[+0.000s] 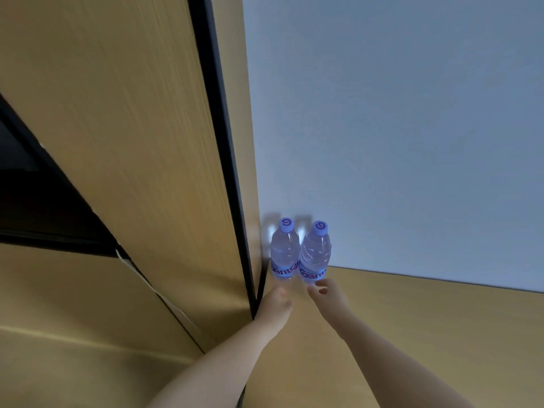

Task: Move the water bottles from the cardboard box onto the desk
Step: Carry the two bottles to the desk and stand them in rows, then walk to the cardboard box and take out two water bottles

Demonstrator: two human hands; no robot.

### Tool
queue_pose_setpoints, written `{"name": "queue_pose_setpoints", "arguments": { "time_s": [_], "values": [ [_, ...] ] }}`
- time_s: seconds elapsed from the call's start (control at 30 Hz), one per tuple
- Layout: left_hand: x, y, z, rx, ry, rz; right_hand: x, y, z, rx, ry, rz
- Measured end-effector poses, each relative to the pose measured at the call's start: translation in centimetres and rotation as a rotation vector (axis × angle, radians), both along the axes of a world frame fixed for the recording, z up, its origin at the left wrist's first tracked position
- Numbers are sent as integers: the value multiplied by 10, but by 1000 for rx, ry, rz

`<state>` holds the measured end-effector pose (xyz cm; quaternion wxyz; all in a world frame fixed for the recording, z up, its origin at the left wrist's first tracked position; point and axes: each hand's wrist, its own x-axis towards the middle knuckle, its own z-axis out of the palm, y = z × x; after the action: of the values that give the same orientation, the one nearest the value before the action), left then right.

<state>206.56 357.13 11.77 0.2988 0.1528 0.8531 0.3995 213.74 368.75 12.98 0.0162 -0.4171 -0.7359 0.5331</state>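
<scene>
Both hands reach to the far corner of the surface: left hand loosely curled and holding nothing, right hand with fingers relaxed, also holding nothing, each just short of a bottle. The 2 water bottles stand upright, side by side, against the wall. Placement appears complete; the next move likely requires returning to the cardboard box, which is not visible here.

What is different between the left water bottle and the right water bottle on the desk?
The left water bottle stands next to the wooden side panel; the right water bottle stands farther from it. The left hand is near the left one, the right hand near the right one. Both are upright, clear and capped, touching side by side.
</scene>
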Motion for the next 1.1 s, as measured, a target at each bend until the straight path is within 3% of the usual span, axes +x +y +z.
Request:
{"name": "queue_pose_setpoints", "arguments": {
  "time_s": [0.1, 0.27, 0.57, 0.83, 1.1],
  "values": [
    [14, -32, -6, -141, 34, -33, 9, -24, -6, 21, -73, 76],
    [21, -108, -9, -174, 69, -28, 10, -88, -1, 71, -89, 227],
    [-1, -309, -23, -248, -8, 282, -34, -250, 7, 151, -129, 586],
    [-19, -513, -25, -314, -82, 519, -96, -445, 4, 157, -146, 844],
    [-11, -698, -18, -419, -181, 847, -149, -634, 9, 324, -175, 1350]
  ]
}}
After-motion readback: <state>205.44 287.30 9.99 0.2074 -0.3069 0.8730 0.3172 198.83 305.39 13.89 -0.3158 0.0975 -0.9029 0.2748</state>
